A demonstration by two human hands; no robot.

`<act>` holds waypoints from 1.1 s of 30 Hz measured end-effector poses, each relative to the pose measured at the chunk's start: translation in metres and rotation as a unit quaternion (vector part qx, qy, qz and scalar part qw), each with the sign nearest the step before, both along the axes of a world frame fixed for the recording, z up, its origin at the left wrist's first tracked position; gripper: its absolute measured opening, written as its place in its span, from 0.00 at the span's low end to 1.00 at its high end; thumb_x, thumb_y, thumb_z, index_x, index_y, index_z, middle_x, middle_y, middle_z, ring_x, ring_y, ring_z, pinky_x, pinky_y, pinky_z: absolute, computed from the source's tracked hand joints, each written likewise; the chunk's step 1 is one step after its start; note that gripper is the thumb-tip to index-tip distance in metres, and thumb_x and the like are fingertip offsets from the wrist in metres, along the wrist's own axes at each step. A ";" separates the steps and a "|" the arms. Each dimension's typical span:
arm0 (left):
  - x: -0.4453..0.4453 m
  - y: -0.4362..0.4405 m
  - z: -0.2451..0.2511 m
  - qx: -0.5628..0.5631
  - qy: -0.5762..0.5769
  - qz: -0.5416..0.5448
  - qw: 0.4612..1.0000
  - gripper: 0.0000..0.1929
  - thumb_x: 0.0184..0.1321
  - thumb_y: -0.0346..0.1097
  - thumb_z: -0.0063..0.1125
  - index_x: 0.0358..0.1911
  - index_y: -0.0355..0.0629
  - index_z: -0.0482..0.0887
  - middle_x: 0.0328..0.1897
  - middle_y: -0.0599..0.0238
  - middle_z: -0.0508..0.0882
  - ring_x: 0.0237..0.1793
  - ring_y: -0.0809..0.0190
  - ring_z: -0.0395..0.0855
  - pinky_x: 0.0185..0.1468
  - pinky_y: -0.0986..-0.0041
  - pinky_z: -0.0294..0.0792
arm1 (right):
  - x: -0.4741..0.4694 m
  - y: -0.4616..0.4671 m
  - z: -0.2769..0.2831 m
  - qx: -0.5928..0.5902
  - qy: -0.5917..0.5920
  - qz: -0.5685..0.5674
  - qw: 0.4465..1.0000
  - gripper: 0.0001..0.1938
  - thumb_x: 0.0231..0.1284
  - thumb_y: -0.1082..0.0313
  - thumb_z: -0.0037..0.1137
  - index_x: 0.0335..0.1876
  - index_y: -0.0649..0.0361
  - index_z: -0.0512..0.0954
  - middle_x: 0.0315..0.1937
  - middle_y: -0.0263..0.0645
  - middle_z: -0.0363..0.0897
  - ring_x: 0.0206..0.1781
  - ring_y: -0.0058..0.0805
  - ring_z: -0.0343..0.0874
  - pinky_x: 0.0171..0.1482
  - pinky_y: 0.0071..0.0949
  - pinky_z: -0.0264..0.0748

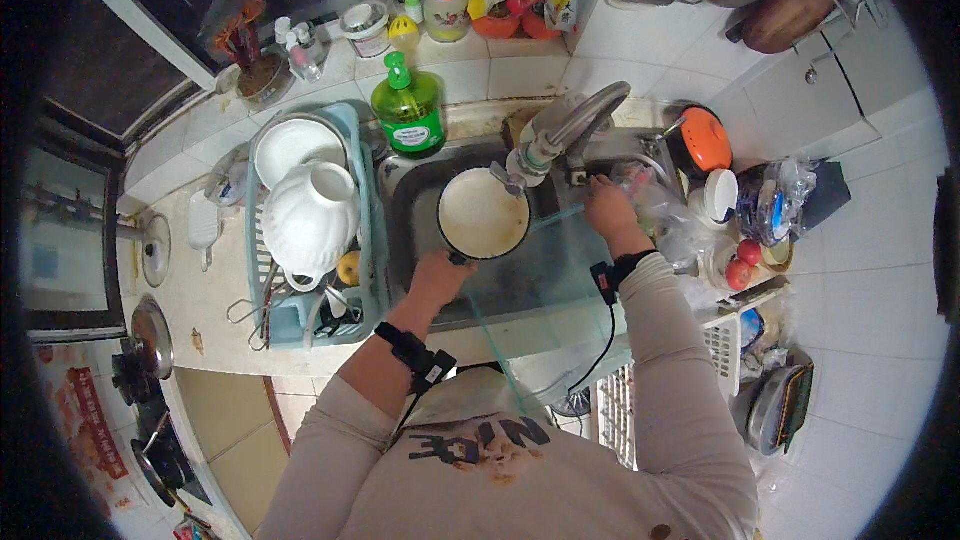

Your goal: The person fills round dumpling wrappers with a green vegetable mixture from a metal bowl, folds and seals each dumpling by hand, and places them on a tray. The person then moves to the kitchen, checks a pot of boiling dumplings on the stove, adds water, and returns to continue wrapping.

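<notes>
My left hand point(439, 283) grips the short dark handle of a white enamel pot point(484, 214) with a dark rim. The pot sits in or just above the steel sink point(411, 240), under the faucet point(589, 124) and its filter attachment point(529, 157). Some brownish marks show inside the pot. My right hand point(611, 211) reaches to the right of the faucet, its fingertips by a small dark fitting point(578, 177) at the sink's divider. Whether those fingers hold anything is hidden. A clear glass or plastic panel point(555, 292) spans the sink's front, between my arms.
Left of the sink, a blue dish rack point(365, 240) holds white bowls point(309, 217). A green pump bottle point(409, 109) stands behind the sink. Plastic bags point(679, 236), an orange-lidded pot point(705, 139) and red fruits point(741, 270) crowd the right. Jars point(365, 28) line the sill.
</notes>
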State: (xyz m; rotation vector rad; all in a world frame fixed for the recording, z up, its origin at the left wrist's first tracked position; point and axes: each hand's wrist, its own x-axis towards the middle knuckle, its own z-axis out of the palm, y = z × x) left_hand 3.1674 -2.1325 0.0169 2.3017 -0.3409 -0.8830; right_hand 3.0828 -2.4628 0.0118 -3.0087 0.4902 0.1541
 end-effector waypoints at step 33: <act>-0.022 -0.015 0.017 0.015 0.023 -0.002 1.000 0.23 0.52 0.53 0.64 0.32 0.33 0.83 0.25 0.54 0.85 0.30 0.52 0.85 0.37 0.64 0.74 | -0.008 -0.009 -0.028 0.126 -0.027 -0.103 0.986 0.32 0.56 0.65 0.54 0.68 0.63 0.63 0.71 0.52 0.59 0.62 0.54 0.71 0.63 0.42 0.70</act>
